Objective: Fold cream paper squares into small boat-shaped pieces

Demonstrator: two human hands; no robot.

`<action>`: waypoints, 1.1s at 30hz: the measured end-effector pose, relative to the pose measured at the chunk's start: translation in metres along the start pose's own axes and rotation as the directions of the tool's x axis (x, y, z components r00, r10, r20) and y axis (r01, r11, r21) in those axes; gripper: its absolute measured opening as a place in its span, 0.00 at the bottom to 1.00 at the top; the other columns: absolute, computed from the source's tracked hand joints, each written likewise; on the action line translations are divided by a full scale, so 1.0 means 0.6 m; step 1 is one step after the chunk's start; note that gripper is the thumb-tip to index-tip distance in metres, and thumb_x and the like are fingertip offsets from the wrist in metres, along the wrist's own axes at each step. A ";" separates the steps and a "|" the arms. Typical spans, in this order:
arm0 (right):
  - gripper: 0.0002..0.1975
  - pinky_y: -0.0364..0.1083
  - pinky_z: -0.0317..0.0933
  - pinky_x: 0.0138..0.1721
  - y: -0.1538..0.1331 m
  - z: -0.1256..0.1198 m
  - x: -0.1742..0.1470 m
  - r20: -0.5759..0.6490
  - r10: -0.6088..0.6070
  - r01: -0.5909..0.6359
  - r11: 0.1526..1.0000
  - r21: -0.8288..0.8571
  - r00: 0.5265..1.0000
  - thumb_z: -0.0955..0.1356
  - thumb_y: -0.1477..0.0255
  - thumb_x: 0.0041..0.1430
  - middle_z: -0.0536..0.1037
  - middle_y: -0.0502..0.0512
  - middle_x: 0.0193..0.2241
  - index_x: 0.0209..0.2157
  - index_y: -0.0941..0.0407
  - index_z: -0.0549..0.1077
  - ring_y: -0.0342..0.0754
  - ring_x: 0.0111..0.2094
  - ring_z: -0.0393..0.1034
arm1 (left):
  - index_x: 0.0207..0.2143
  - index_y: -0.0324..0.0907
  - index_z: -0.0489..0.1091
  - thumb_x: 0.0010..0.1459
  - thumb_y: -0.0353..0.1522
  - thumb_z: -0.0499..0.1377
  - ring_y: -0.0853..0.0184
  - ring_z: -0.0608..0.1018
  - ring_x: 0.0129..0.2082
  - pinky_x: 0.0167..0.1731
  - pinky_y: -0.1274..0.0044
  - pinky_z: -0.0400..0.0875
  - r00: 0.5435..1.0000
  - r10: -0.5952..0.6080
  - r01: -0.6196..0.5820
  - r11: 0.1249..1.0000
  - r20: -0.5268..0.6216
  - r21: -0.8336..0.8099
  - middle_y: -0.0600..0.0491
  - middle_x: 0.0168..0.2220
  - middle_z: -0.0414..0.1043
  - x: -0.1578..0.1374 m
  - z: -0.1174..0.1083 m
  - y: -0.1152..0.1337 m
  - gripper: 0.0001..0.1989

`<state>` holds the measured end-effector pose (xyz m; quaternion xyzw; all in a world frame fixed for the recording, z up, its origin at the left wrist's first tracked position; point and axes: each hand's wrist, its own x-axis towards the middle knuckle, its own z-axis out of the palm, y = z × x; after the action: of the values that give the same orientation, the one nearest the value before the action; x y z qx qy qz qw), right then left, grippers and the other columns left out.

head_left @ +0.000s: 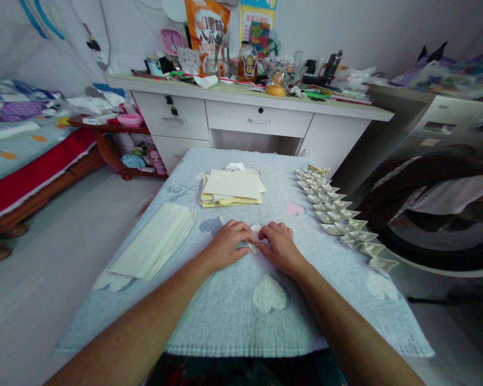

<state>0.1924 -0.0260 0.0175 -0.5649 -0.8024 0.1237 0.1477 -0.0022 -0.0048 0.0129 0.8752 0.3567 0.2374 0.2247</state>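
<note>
Near the middle of the cloth-covered table (225,327), my left hand (230,242) and my right hand (279,245) face each other over a small folded piece of paper (254,247). The fingers of both hands are bent and pinch the paper from either side. Parts of it are hidden under the fingers. Beyond the hands lies a stack of cream and yellow paper sheets (235,185). To the left rests a folded bundle of pale paper (153,241). A row of several folded paper boats (336,212) runs along the table's right side.
A white desk (257,110) with jars, a clock and an orange bag (207,37) stands behind the table. On the right is a washing machine (434,128) with its door open and cloth hanging out. A bed (28,145) and low wooden stand (104,128) are on the left.
</note>
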 end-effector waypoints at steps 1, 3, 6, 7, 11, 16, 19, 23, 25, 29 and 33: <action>0.07 0.48 0.47 0.40 0.000 0.000 0.000 -0.003 0.000 0.000 1.000 -0.001 1.000 0.68 0.66 0.59 0.71 0.53 0.37 0.37 0.54 0.71 0.50 0.41 0.59 | 0.37 0.44 0.74 0.52 0.28 0.63 0.62 0.68 0.44 0.48 0.70 0.63 1.000 0.003 -0.003 1.000 0.013 0.001 0.52 0.40 0.70 0.000 0.000 0.000 0.08; 0.08 0.48 0.47 0.40 0.000 0.001 0.000 -0.007 0.003 -0.003 1.000 -0.004 1.000 0.68 0.65 0.59 0.71 0.53 0.38 0.37 0.54 0.71 0.50 0.41 0.59 | 0.36 0.44 0.75 0.53 0.29 0.62 0.63 0.69 0.44 0.47 0.71 0.63 1.000 0.009 -0.009 1.000 0.022 0.003 0.52 0.39 0.71 0.001 0.000 -0.001 0.07; 0.08 0.48 0.47 0.40 0.000 0.000 0.000 0.004 0.010 -0.010 1.000 -0.014 1.000 0.68 0.65 0.58 0.71 0.54 0.38 0.37 0.54 0.71 0.51 0.41 0.59 | 0.36 0.44 0.76 0.55 0.30 0.62 0.64 0.70 0.42 0.46 0.71 0.64 0.999 0.009 -0.009 1.000 0.033 0.008 0.52 0.39 0.71 0.003 0.002 -0.005 0.06; 0.07 0.48 0.47 0.40 0.000 0.000 0.000 0.008 0.012 -0.012 1.000 -0.016 1.000 0.68 0.66 0.59 0.71 0.54 0.38 0.37 0.54 0.71 0.51 0.41 0.60 | 0.36 0.45 0.76 0.55 0.30 0.62 0.64 0.70 0.42 0.46 0.72 0.64 0.999 0.009 -0.009 1.000 0.036 0.011 0.52 0.38 0.72 0.003 0.002 -0.006 0.06; 0.07 0.48 0.47 0.40 -0.004 0.000 0.002 0.002 0.026 -0.026 0.999 -0.032 1.000 0.66 0.65 0.60 0.71 0.54 0.38 0.36 0.54 0.71 0.51 0.41 0.60 | 0.35 0.44 0.76 0.58 0.30 0.58 0.65 0.71 0.41 0.45 0.72 0.65 1.000 0.005 -0.005 1.000 0.023 0.012 0.52 0.37 0.72 0.005 0.004 -0.008 0.06; 0.05 0.48 0.47 0.40 -0.006 0.003 0.006 -0.013 0.057 -0.058 0.998 -0.030 0.998 0.67 0.67 0.60 0.72 0.53 0.37 0.36 0.54 0.72 0.50 0.41 0.60 | 0.46 0.44 0.72 0.57 0.25 0.56 0.64 0.69 0.45 0.48 0.71 0.65 0.998 -0.022 0.025 0.998 -0.053 0.050 0.51 0.43 0.70 0.005 0.009 -0.006 0.15; 0.05 0.48 0.48 0.40 -0.002 0.004 0.004 -0.036 0.038 -0.038 0.999 0.005 0.999 0.68 0.69 0.59 0.72 0.53 0.37 0.37 0.54 0.72 0.50 0.41 0.60 | 0.48 0.47 0.72 0.56 0.25 0.57 0.62 0.66 0.49 0.52 0.68 0.63 0.996 -0.017 0.028 0.992 -0.083 0.125 0.51 0.51 0.67 0.004 0.013 -0.006 0.18; 0.07 0.47 0.49 0.42 0.006 -0.001 -0.003 -0.033 -0.088 0.090 0.994 0.055 0.996 0.67 0.74 0.59 0.72 0.53 0.38 0.40 0.52 0.74 0.49 0.41 0.60 | 0.45 0.47 0.74 0.58 0.28 0.56 0.61 0.66 0.50 0.53 0.66 0.62 0.998 -0.020 0.031 0.981 -0.059 0.190 0.53 0.54 0.68 0.002 0.014 -0.011 0.14; 0.13 0.47 0.50 0.42 0.010 -0.005 -0.007 -0.009 -0.170 0.170 0.983 0.066 0.985 0.64 0.79 0.60 0.72 0.53 0.39 0.43 0.51 0.75 0.48 0.41 0.61 | 0.45 0.47 0.74 0.58 0.28 0.56 0.61 0.67 0.48 0.52 0.67 0.63 0.999 -0.013 0.022 0.980 -0.044 0.200 0.53 0.53 0.70 0.002 0.014 -0.013 0.14; 0.21 0.48 0.50 0.44 0.014 -0.016 -0.012 0.050 -0.255 0.252 0.966 0.060 0.966 0.63 0.85 0.57 0.72 0.54 0.39 0.46 0.50 0.76 0.47 0.41 0.61 | 0.46 0.47 0.74 0.60 0.29 0.56 0.62 0.67 0.48 0.51 0.68 0.64 0.999 0.006 0.003 0.970 -0.039 0.244 0.54 0.54 0.70 0.002 0.014 -0.009 0.13; 0.22 0.49 0.51 0.46 0.015 -0.029 -0.015 0.118 -0.297 0.291 0.954 0.068 0.947 0.63 0.85 0.57 0.71 0.55 0.39 0.46 0.48 0.77 0.48 0.42 0.60 | 0.45 0.48 0.74 0.61 0.29 0.54 0.61 0.67 0.49 0.51 0.66 0.63 0.999 0.006 0.011 0.948 -0.051 0.318 0.56 0.55 0.70 0.002 0.018 -0.002 0.13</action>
<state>0.2100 -0.0311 0.0296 -0.4260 -0.8821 0.1559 0.1270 0.0043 -0.0058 0.0041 0.8931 0.3972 0.1988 0.0717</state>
